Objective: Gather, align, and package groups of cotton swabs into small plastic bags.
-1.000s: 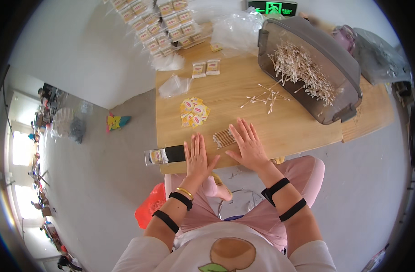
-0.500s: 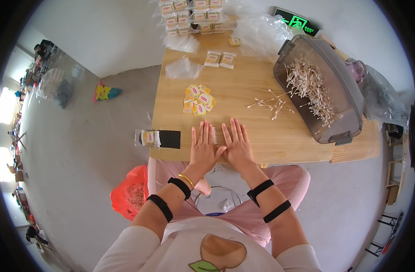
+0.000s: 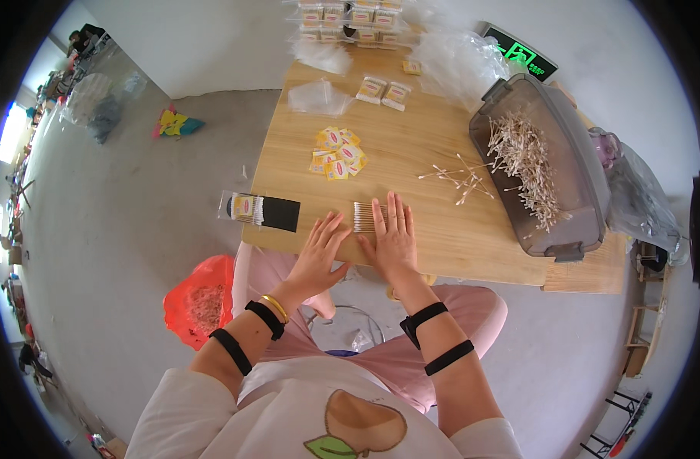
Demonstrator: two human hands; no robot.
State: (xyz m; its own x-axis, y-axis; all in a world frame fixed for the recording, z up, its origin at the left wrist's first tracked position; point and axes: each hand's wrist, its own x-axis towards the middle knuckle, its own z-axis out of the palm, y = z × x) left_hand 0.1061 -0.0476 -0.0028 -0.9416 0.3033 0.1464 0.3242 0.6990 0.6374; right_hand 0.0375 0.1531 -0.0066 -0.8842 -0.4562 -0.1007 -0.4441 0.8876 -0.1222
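Note:
A row of cotton swabs [image 3: 362, 217] lies side by side near the front edge of the wooden table. My right hand [image 3: 393, 239] rests flat over the right part of the row, its fingers stretched forward, hiding some of the swabs. To the left of the row, my left hand [image 3: 319, 251] is low over the table edge, apart from the swabs, fingers extended and holding nothing. Farther left lies a black strip [image 3: 281, 213] with a clear bag around a small pack of swabs [image 3: 246, 207]. Beyond my hands is a pile of yellow-and-white cards [image 3: 338, 155].
A grey plastic bin [image 3: 579, 183] full of swabs [image 3: 530, 164] lies tilted at the right, loose swabs [image 3: 461, 180] spilling beside it. Bagged packs [image 3: 384, 91], clear bags [image 3: 319, 98] and stacked packs [image 3: 350, 23] occupy the far side. A red bag [image 3: 205, 298] stands below left.
My left hand has lifted off the swabs and shifted left, uncovering the row's left end. My right hand stays over the row. The whole view has tilted slightly.

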